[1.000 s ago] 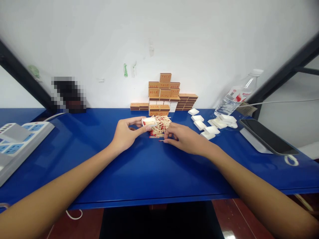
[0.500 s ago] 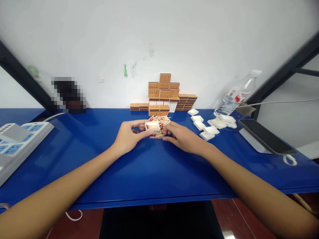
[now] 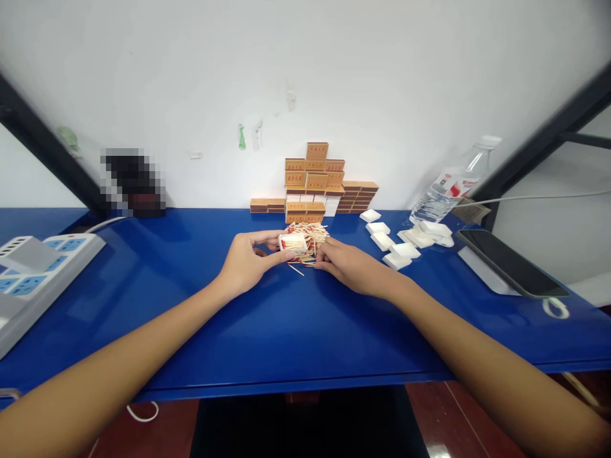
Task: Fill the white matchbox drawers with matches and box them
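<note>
One loose match (image 3: pixel 296 270) now lies slanted in front of the match pile (image 3: pixel 315 234); half a second ago none stood out at that angle. Thumb and forefinger of the right hand (image 3: pixel 358 266) are close together at the pile's near right edge; whether they pinch a match, I cannot tell. From those fingers the loose match lies to the left and slightly nearer the person, its long axis running from far left to near right. Its far end shows just below the left thumb, so the left hand (image 3: pixel 241 264) looks nearer, but its fingers are clamped on a match-filled tray (image 3: pixel 300 249), long side running left to right. Beyond the pile stand stacked matchboxes (image 3: pixel 316 180) on the blue surface (image 3: pixel 267 331).
</note>
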The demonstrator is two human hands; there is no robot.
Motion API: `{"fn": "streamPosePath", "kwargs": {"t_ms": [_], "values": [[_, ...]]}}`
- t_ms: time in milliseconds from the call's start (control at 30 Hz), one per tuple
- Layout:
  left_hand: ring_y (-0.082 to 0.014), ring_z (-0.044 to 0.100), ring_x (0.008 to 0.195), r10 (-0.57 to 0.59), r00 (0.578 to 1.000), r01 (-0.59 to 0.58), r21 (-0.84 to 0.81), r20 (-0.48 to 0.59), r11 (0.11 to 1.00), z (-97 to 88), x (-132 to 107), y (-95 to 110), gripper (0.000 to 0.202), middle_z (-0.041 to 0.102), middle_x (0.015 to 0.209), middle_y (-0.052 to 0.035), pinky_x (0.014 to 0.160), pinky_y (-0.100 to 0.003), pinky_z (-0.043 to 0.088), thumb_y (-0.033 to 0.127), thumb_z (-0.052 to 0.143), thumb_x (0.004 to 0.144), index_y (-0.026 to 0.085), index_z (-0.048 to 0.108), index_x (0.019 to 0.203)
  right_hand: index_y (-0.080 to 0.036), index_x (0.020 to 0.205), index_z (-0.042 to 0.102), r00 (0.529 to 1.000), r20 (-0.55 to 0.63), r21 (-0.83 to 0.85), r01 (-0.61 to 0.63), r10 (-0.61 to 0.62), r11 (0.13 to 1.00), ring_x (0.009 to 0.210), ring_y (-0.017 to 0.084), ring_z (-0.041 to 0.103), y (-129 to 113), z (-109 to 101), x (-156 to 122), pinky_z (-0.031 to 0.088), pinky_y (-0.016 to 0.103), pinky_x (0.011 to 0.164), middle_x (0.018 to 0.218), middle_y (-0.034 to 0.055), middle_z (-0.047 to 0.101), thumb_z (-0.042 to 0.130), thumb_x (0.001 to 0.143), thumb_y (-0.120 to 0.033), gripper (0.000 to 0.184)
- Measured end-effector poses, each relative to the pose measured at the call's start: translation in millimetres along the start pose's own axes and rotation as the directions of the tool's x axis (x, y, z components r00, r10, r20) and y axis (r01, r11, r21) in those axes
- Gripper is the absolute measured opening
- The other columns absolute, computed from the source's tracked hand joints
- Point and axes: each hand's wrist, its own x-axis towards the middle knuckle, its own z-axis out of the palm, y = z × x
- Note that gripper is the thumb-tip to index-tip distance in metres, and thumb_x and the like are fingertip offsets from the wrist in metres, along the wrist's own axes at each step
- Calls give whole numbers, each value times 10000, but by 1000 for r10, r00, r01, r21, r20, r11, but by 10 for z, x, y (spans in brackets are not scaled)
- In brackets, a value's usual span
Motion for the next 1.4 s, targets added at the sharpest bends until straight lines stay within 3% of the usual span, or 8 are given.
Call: {"fn": "streamPosePath", "kwargs": {"t_ms": [267,567,833,1033,1267,1400], "values": [[-218,737,885,-11,1000,11,10,-2,1000,9,3,-5,546,827,1030,-97,659,-282,495,385,891,761,166,779,1250,-212,992,557,999,-10,18,43,-43,999,858,203,580,-34,-29,-6,466,342,789,1072,74,587,562,1022,-223,32],[-211,732,857,-6,1000,6,15,-17,1000,7,2,-6,526,830,1010,-84,656,-281,490,367,888,753,178,790,1234,-212,949,533,999,44,3,-3,3,1000,830,218,589,4,-67,-24,456,352,767,1042,91,596,488,1040,-244,106],[-171,680,754,-8,1000,8,8,22,1000,39,-29,33,506,830,967,-69,619,-265,472,373,890,758,192,800,1222,-228,973,521,973,-204,100,125,-102,987,826,201,529,-41,-240,-83,427,331,747,984,53,548,482,1058,-311,125],[-147,626,702,-2,1000,1,37,23,999,28,-25,6,479,802,868,-42,626,-261,467,389,884,762,195,814,1194,-228,980,510,974,-192,76,135,-118,988,821,193,528,-20,-226,-91,429,336,750,994,49,538,465,1071,-309,130],[-136,558,641,80,995,-93,299,56,950,29,-62,-47,458,763,813,-10,612,-272,440,405,881,778,252,813,1204,-228,988,537,948,-292,117,169,-129,979,804,184,526,-88,-215,-71,434,316,720,973,43,549,506,1063,-287,100],[-122,535,610,126,986,-160,370,113,915,72,-113,-32,423,727,820,0,617,-273,450,403,882,787,279,819,1186,-225,1006,550,949,-264,128,212,-172,969,846,184,555,-223,-102,-42,453,322,761,1014,47,555,504,1068,-272,90]]}}
